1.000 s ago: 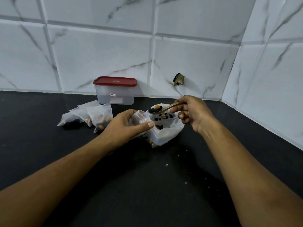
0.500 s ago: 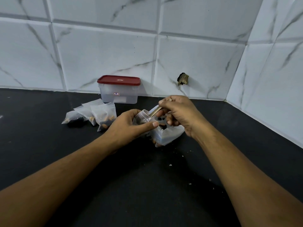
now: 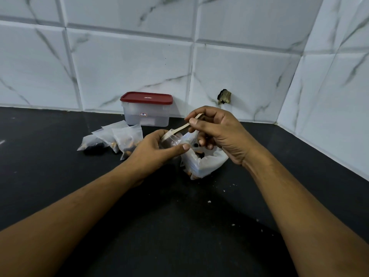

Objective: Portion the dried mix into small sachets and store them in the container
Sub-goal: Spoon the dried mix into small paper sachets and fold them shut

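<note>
Head view: left hand [image 3: 153, 150] pinches a small sachet [image 3: 171, 139] open over the counter [image 3: 179, 226]; right hand [image 3: 217, 132] grips the spoon [image 3: 187, 126] tipping mix in; sealing likely follows

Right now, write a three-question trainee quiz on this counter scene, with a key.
1. True or false: the container has its red lid on.
2. Which hand holds the spoon? A) left hand B) right hand
3. Fill in: the filled sachets lie on the ____, left of the large bag.

Key: 1 true; 2 B; 3 counter. The left hand holds the small open sachet that the spoon tips into.
</note>
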A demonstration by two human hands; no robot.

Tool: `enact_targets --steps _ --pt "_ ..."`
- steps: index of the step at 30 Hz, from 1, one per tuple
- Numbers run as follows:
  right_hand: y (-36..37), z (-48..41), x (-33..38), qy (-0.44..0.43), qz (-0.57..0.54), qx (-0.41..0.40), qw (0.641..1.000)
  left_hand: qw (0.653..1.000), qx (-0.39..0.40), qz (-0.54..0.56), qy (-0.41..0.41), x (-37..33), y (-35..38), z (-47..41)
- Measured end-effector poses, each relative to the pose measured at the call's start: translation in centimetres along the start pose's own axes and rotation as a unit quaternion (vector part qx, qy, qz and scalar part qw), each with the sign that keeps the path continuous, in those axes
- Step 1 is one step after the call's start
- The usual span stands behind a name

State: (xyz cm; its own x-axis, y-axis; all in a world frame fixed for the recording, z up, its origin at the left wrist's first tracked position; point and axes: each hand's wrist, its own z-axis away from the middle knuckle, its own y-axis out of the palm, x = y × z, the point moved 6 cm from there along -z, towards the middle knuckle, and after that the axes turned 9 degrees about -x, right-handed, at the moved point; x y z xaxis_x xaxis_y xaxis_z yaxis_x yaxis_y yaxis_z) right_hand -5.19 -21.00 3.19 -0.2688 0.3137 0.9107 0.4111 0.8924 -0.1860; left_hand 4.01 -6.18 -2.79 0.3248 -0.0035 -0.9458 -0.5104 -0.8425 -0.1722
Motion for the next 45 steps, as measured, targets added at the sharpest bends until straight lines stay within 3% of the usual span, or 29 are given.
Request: enact_targets --steps 10,20,25,31,45 --pt "-2.1 -0.7 -1.2 0.012 -0.033 -0.148 0.988 1.000 0.003 0.013 -0.020 0.6 -0.3 -0.4" --pt "-5.2 -1.0 -3.7 0.116 -0.101 -0.251 0.956 0.999 -0.003 0.027 -0.029 -0.1 -0.3 -0.2" --pt "-7.3 -0.9 -4.4 0.101 0.008 -0.304 0.947 0.999 0.020 0.036 -0.032 -0.5 0.2 0.2" --pt "-7.7 -0.8 -5.1 0.054 0.170 -0.317 0.932 0.998 0.043 0.027 -0.033 -0.4 0.4 0.4" --pt "-4.8 -0.8 -6.0 0.143 0.119 -0.231 0.955 0.996 0.066 0.036 -0.042 -0.4 0.7 0.6"
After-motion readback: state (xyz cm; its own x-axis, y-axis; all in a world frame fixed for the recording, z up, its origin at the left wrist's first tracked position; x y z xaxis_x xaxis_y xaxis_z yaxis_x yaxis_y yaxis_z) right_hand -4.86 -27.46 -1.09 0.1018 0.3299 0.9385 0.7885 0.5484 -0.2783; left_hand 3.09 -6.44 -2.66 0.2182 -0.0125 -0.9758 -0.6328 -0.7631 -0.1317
